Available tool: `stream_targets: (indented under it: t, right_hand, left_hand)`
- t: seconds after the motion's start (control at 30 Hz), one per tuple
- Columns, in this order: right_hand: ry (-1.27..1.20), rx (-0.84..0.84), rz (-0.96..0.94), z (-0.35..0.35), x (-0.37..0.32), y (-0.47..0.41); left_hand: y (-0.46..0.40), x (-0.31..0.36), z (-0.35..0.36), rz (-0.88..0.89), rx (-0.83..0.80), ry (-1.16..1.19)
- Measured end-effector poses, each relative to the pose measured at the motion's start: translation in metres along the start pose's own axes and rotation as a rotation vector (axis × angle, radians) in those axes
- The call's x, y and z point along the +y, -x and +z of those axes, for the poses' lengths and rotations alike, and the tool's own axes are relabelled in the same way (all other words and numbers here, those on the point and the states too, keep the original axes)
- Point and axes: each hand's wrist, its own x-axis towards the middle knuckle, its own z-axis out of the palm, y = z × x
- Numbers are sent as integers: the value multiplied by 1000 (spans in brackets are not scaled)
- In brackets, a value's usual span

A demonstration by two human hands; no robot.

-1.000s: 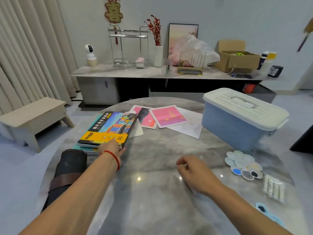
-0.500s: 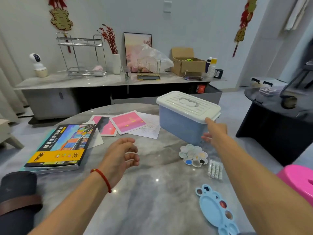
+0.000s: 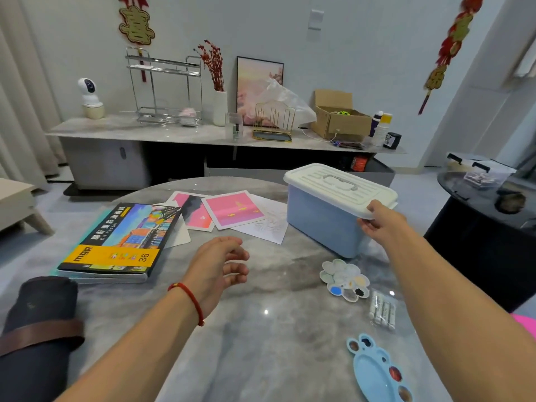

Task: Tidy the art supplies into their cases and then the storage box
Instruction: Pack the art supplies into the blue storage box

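The storage box [image 3: 324, 224], blue with a white lid [image 3: 339, 188] seated on it, stood at the far right of the marble table [image 3: 261, 329], its long axis running from the far left toward the near right. The right hand [image 3: 380, 221] was at the box's near right corner, thumb over the lid's edge and fingers curled beneath the rim, so that it pinched the lid there; it was plainly the nearer hand, and the lid looked likely to be lifted from that corner. The left hand [image 3: 220, 265] hovered well to the left of the box, above bare tabletop, its fingers loosely curled, slightly apart and holding nothing. Just in front of the box lay a white flower-shaped palette [image 3: 345, 280], then a packet of pale sticks [image 3: 383, 311], and nearer still a blue palette [image 3: 377, 372]. Touching the box's left side was a sketch sheet [image 3: 269, 224], with two pink paintings [image 3: 232, 210] beyond it, and further left an oil pastel case [image 3: 121, 242] and a dark rolled pouch [image 3: 37, 329]. Nothing rested on the lid, so raising it seemed unobstructed.
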Motion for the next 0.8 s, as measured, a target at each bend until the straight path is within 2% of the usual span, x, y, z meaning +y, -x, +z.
stream_targets:
  t: [0.13,0.3,0.4,0.47,0.53,0.63,0.7,0.8]
  right_hand:
    - [34,-66,-147,3,-20,21]
    - [125,-296,-256,-5,-35,76]
    - [101,-412,-206,-9,-28,118]
    - [57,-489,-124,-12,-17,146]
    - [14,-535,-39,-17,-1,168]
    - [31,-552,45,-29,27,192]
    - [61,-546,70,-43,46,198]
    - [266,-584,78,-64,69,204]
  left_hand:
    - [1,6,-2,51,-3,-55]
    - [2,17,-17,182,118,-70]
    - [5,34,-36,98,214,98]
    - [14,42,-49,50,166,89]
    - [23,44,-61,72,133,49]
    - [40,39,-80,121,241,-77]
    - [51,31,-94,95,247,-157]
    - [67,20,-107,62,218,-279]
